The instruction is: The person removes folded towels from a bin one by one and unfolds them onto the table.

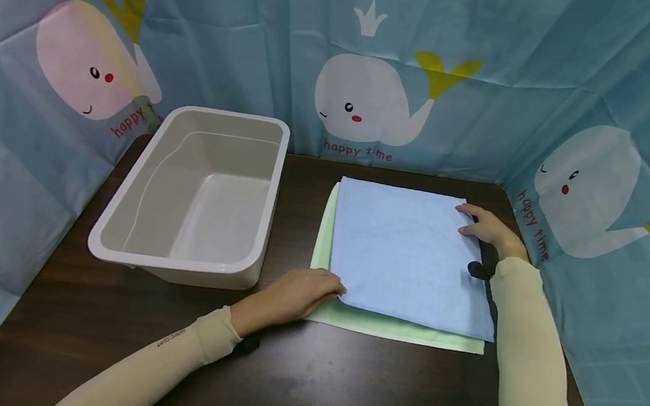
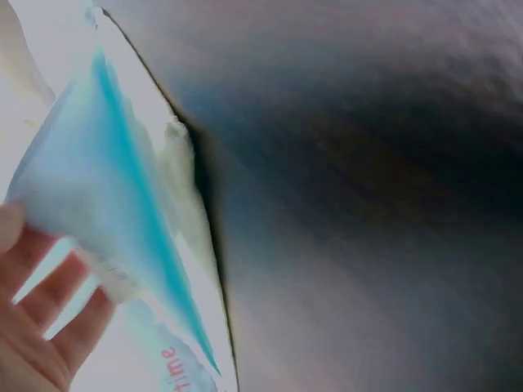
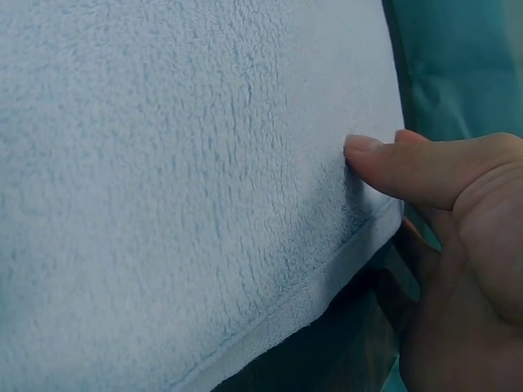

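Note:
A light blue towel [image 1: 401, 255] is spread over a pale green towel [image 1: 395, 331], whose left and near borders show. My left hand [image 1: 294, 294] pinches the blue towel at its near left corner. In the left wrist view, the fingers [image 2: 82, 322] lie behind that raised corner, with part of the thumb at the picture's edge. At the far right corner, my right hand [image 1: 493, 232] grips the blue towel's edge. The right wrist view has the thumb [image 3: 409, 170] on top of the fluffy cloth and the other fingers partly hidden beneath the edge.
Left of the towels stands a deep, light grey plastic basin [image 1: 182, 263]. Both lie on a dark brown wooden table [image 1: 332, 384]. A blue curtain [image 1: 228, 46] printed with whales hangs behind and along both sides, close to my right arm.

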### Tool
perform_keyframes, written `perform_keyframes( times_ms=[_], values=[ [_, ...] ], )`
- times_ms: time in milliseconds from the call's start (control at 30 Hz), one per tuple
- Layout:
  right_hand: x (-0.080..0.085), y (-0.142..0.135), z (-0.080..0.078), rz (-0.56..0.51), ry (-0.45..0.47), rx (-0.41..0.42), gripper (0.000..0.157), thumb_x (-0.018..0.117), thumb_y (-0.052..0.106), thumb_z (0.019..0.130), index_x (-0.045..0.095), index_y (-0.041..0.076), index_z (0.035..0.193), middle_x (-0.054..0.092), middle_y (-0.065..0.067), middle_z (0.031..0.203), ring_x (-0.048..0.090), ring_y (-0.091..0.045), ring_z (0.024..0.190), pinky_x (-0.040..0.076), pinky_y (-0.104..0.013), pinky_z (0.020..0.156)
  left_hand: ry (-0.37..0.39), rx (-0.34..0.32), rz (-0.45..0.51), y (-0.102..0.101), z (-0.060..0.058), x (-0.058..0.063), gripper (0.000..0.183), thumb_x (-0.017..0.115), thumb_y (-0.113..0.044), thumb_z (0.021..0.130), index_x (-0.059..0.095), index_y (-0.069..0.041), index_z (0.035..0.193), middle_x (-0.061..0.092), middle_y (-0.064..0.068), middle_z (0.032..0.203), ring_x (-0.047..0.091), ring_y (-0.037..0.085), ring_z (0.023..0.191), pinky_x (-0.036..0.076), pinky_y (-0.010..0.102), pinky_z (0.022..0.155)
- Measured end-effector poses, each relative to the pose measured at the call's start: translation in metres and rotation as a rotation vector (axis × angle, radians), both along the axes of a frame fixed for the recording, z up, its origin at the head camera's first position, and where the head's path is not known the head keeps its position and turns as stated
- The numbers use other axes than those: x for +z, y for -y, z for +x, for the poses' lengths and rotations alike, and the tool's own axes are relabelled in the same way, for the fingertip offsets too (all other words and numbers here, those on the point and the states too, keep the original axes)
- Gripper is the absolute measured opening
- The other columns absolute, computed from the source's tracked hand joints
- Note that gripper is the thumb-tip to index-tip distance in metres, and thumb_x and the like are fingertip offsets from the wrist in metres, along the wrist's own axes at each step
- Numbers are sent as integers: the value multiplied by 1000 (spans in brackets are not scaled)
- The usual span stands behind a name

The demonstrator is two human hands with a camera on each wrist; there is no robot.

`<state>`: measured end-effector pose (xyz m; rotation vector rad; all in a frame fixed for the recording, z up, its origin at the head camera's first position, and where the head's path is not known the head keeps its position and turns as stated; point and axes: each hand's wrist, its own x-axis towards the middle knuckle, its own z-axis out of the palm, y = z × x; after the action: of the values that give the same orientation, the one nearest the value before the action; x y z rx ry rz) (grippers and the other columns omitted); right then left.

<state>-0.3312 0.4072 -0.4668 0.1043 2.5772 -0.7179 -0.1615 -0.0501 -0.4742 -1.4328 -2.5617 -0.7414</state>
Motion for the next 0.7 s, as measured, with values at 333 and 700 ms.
perform_keyframes(
  times_ms=[333, 700],
  values=[
    [-6, -3, -5, 18, 14, -35, 68, 57, 27, 93, 21, 29, 151, 0, -16, 160, 4, -48, 144, 10, -76, 103, 7, 27, -120, 0, 2, -8, 11, 52, -25, 96, 63, -22, 93, 67, -13, 92, 61, 3, 90, 51, 23, 72],
    [-5, -1, -4, 24, -2, -34, 69, 57, 29, 93, 20, 28, 151, 0, -16, 160, 4, -48, 144, 10, -76, 103, -180, -54, -148, 4, 4, 0, 15, 56, -10, 91, 65, -22, 93, 69, -11, 97, 62, 8, 99, 50, 26, 91]
  ],
)
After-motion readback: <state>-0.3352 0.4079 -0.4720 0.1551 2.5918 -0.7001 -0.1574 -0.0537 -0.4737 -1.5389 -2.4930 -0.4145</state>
